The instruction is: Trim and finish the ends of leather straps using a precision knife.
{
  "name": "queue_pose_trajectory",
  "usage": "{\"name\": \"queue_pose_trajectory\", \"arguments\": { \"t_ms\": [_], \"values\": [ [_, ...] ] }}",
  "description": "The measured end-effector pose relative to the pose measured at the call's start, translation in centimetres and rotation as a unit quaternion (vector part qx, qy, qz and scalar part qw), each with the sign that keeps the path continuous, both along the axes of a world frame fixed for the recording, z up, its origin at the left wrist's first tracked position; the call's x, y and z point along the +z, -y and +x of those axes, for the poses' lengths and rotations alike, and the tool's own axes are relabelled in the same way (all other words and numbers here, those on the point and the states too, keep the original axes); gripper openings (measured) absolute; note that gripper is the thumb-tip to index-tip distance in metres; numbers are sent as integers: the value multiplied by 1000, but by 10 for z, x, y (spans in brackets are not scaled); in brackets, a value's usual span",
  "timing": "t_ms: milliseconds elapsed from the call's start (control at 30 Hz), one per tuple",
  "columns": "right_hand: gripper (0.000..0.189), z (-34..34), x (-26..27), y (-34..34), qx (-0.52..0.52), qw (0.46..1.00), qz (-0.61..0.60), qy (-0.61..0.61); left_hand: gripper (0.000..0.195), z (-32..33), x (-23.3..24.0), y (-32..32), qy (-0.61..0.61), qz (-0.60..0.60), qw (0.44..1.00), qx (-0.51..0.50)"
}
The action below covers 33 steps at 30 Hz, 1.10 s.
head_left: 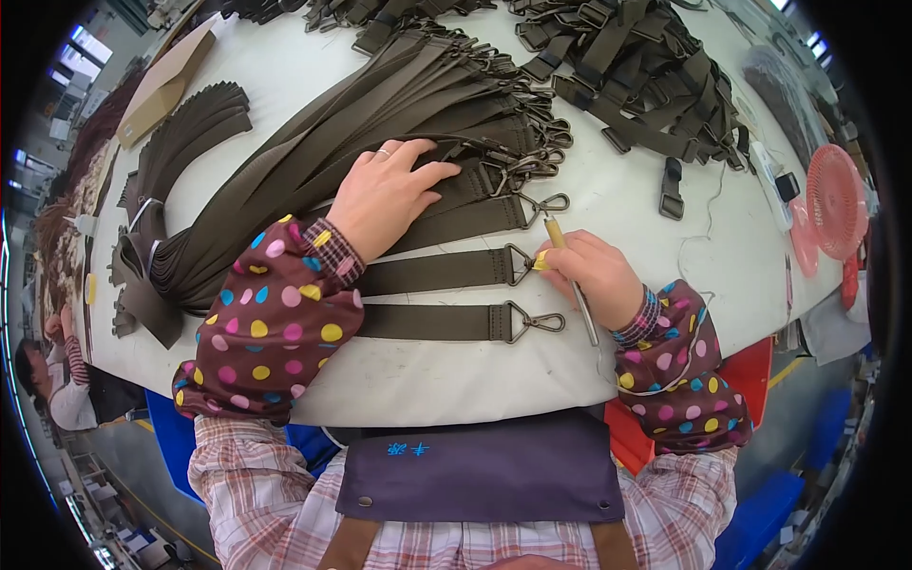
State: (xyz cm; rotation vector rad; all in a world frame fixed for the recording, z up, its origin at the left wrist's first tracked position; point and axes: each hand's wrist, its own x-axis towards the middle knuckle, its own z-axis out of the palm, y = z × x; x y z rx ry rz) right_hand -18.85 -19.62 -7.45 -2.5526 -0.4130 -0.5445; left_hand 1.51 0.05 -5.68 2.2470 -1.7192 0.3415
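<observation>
Palm down, my left hand (388,192) lies on a fanned bundle of dark olive webbing straps (335,107), fingers apart and touching them. A metal swivel snap hook ends each visible strap at the right. In my right hand (595,274) is a slim pen-like tool (555,234) with a yellowish section and a silver shaft. Its upper end is close to a snap hook (547,204). Yellow material covers one right fingertip, near another strap's triangular ring (519,265). The nearest strap (427,323) lies flat, its snap hook (536,323) pointing right.
Webbing pieces with buckles (634,78) are heaped at the back right; one short buckled piece (670,189) lies apart. Tied straps (192,128) and a cardboard box (165,85) are left. A pink fan (837,201) stands right. A thin cord (659,392) crosses my right sleeve.
</observation>
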Motion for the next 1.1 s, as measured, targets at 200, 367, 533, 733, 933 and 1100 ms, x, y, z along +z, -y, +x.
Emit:
{"name": "queue_pose_trajectory", "arguments": {
  "t_ms": [200,367,533,733,933,1100],
  "values": [
    [17,-7,-1,11,20,999,-30,15,36,-51,16,-17,-244,29,966,-81],
    [19,-6,4,10,-4,1000,-10,-11,45,-67,5,-1,-295,78,949,-83],
    [17,-3,-1,-5,-77,987,141,9,38,-68,-3,13,-302,67,948,-75],
    [19,-3,11,-20,-71,870,481,-74,19,-65,-4,17,-381,102,916,-75],
    [20,6,6,-27,-153,857,473,-138,16,-57,-7,15,-553,55,831,-28],
    [22,6,-9,-27,-156,858,480,-96,16,-65,0,19,-486,30,871,-57]
  ]
}}
